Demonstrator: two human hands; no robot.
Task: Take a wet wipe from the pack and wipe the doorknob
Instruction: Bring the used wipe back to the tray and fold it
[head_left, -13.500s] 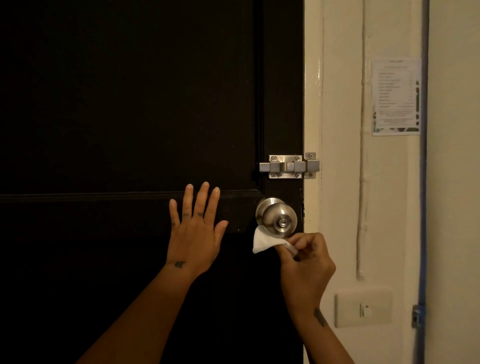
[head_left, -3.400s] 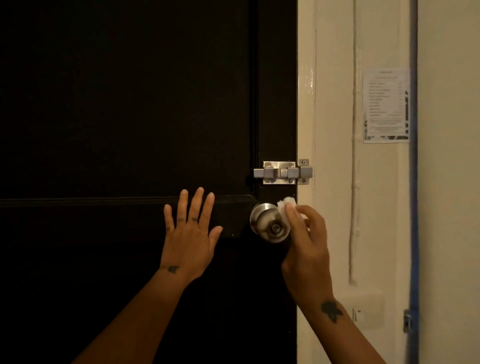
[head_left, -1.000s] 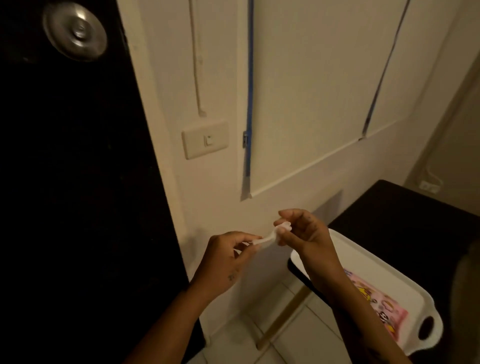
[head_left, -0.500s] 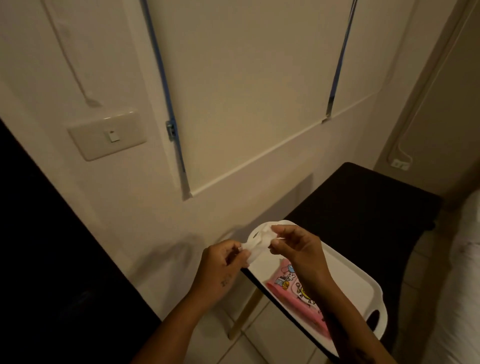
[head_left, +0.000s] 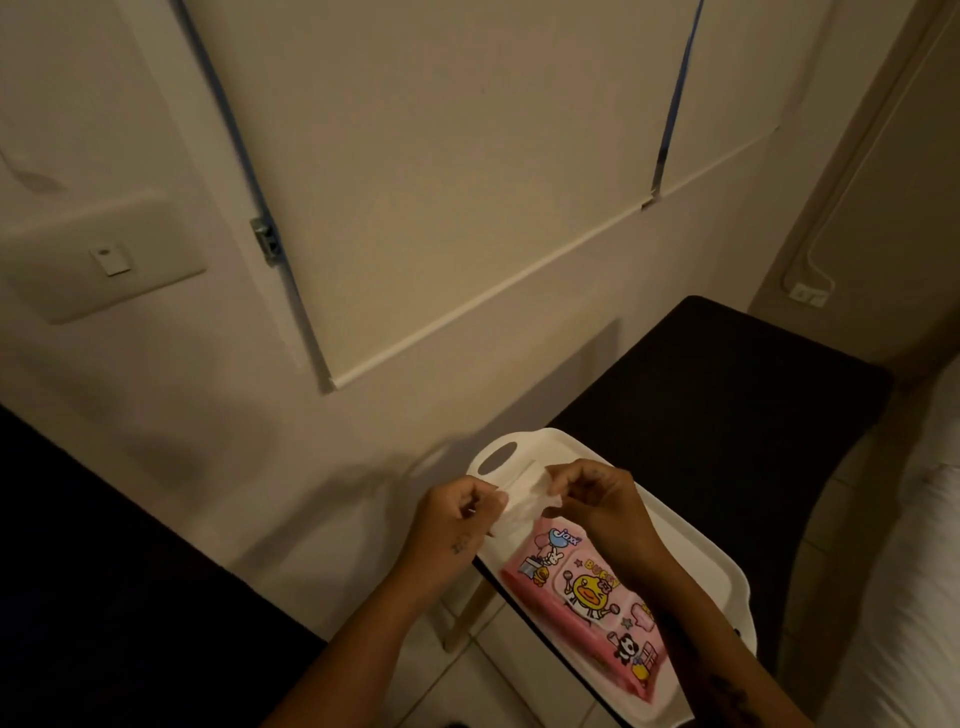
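Holding the wet wipe (head_left: 522, 501) stretched between both hands, I am pinching one end in the left hand (head_left: 457, 519) and the other in the right hand (head_left: 597, 499), fingers of each closed on the sheet. The wipe is hanging just above the near-left corner of the white tray (head_left: 691, 551), beside its handle cut-out. The pink pack (head_left: 582, 592) is lying flat along the tray's front edge, partly under my right forearm. The doorknob is not in view. I am judging the wiping itself as finished or paused; the next move is calling for folding or setting the wipe down. The tray is overhanging the dark table (head_left: 727, 395); open tray is lying right of the pack.
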